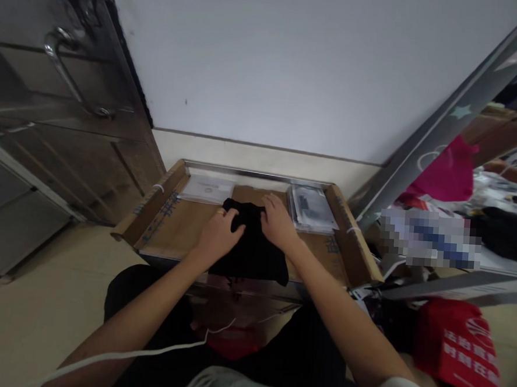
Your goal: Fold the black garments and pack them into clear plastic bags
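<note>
A black cloth [253, 248] lies on a cardboard-covered table [173, 226], its near edge hanging at the table's front edge. On the cloth's left side rests my left hand [221, 232], its thumb and fingers apart and touching the fabric. My right hand [278, 221] lies at the upper right part of the cloth with its fingers stretched out. At the table's back left is a stack of clear plastic packets [208, 189]. Another stack of packets [312, 208] sits at the back right, just beyond my right hand.
Raised cardboard flaps [354, 240] border the table's sides. A metal door with a handle [70, 83] stands at the left. To the right are a pink bag [450, 173], a cluttered shelf and a red bag [459, 352]. A white cable [143, 354] crosses my left forearm.
</note>
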Demonstrator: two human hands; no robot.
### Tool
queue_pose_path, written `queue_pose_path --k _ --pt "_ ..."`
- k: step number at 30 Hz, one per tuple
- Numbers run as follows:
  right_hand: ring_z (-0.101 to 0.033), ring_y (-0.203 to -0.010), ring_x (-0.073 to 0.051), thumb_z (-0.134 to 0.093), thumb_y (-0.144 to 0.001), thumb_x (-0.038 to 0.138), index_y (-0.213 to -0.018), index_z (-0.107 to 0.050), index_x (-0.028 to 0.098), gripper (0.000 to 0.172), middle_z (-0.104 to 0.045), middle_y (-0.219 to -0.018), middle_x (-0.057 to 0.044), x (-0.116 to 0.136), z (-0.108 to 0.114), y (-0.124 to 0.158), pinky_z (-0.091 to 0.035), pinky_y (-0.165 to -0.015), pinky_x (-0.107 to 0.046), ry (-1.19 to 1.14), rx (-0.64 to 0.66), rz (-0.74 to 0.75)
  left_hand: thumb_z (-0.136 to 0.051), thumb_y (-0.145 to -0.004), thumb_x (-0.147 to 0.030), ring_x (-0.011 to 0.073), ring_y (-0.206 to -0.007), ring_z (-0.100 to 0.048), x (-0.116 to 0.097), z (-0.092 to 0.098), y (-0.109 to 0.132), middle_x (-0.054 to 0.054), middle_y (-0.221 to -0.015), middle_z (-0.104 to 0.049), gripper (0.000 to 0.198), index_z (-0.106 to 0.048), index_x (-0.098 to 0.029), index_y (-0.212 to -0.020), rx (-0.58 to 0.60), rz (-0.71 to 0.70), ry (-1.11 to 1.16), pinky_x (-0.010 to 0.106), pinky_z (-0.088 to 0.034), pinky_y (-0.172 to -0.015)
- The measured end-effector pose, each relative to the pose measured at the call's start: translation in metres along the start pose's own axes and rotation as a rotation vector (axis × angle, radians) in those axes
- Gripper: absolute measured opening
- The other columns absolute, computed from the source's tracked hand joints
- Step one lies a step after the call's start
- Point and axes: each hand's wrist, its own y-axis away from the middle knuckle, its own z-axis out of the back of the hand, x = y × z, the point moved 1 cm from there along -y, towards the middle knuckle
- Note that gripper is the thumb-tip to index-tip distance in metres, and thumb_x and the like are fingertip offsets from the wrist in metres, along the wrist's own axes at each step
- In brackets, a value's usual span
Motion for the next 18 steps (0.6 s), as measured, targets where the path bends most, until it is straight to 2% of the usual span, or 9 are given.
queue_pose_path --k 3,6,9,12,14,16,18 --pt "-0.028 -0.152 -0.034 -0.039 -0.099 0.028 -0.146 -0.047 0.001 0.055 -0.044 -0.155 -0.024 0.006 -0.03 0.026 -0.026 -0.124 -0.052 0.01 0.124 -0.037 -0.063 -0.089 -0.036 0.0325 -0.108 -0.064 -0.007 -0.019 0.019 0.017 -0.114 -0.065 0.043 -0.058 -0.016 -0.126 0.12 -0.019 -0.076 0.041 -0.051 -0.089" --pt "-0.022 -0.154 -0.039 -0.043 -0.1 0.043 -0.151 -0.041 0.001 0.066 -0.035 -0.161 -0.025 0.006 -0.044 0.046 -0.023 -0.124 -0.056 0.035 0.21 -0.119 -0.054 -0.089 -0.019 0.0273 -0.101 -0.067 -0.003 -0.02 0.022 0.012 -0.106 -0.069 0.035 -0.057 -0.019 -0.124 0.128 0.01 0.012 0.038 -0.05 -0.086" --pt "-0.019 -0.155 -0.04 -0.048 -0.098 0.052 -0.154 -0.038 0.003 0.075 -0.03 -0.164 -0.025 0.003 -0.042 0.058 -0.02 -0.124 -0.056 0.044 0.243 -0.145 -0.052 -0.086 -0.017 0.0238 -0.092 -0.068 0.013 -0.004 0.022 0.007 -0.096 -0.07 0.034 -0.058 -0.022 -0.119 0.014 0.113 0.17 0.036 -0.051 -0.084" --pt "-0.02 -0.155 -0.038 -0.053 -0.094 0.054 -0.154 -0.04 0.007 0.076 -0.032 -0.163 -0.023 0.0 -0.034 0.067 -0.021 -0.124 -0.056 0.024 0.242 -0.135 -0.053 -0.083 -0.021 0.0222 -0.09 -0.068 0.042 0.019 0.03 0.004 -0.096 -0.07 0.027 -0.059 -0.024 -0.109 -0.1 0.255 0.265 0.035 -0.052 -0.084" --pt "-0.022 -0.155 -0.038 -0.056 -0.092 0.055 -0.153 -0.042 0.009 0.077 -0.035 -0.162 -0.022 -0.002 -0.03 0.068 -0.022 -0.123 -0.057 0.013 0.224 -0.13 -0.053 -0.084 -0.024 0.0243 -0.093 -0.068 0.066 0.032 0.039 0.005 -0.098 -0.07 0.025 -0.058 -0.024 -0.108 -0.136 0.352 0.224 0.038 -0.052 -0.087" --pt "-0.022 -0.154 -0.038 -0.055 -0.093 0.054 -0.152 -0.044 0.009 0.075 -0.037 -0.161 -0.022 -0.004 -0.027 0.065 -0.022 -0.124 -0.056 0.011 0.2 -0.123 -0.055 -0.084 -0.027 0.0297 -0.098 -0.068 0.086 0.04 0.047 0.01 -0.101 -0.069 0.033 -0.056 -0.021 -0.116 -0.155 0.452 0.094 0.044 -0.052 -0.09" --pt "-0.022 -0.154 -0.037 -0.051 -0.096 0.053 -0.151 -0.044 0.007 0.072 -0.037 -0.161 -0.023 -0.007 -0.025 0.057 -0.022 -0.124 -0.054 0.016 0.178 -0.111 -0.056 -0.084 -0.028 0.0351 -0.109 -0.064 0.095 0.043 0.05 0.016 -0.11 -0.066 0.04 -0.055 -0.017 -0.123 -0.221 0.452 -0.056 0.05 -0.05 -0.096"
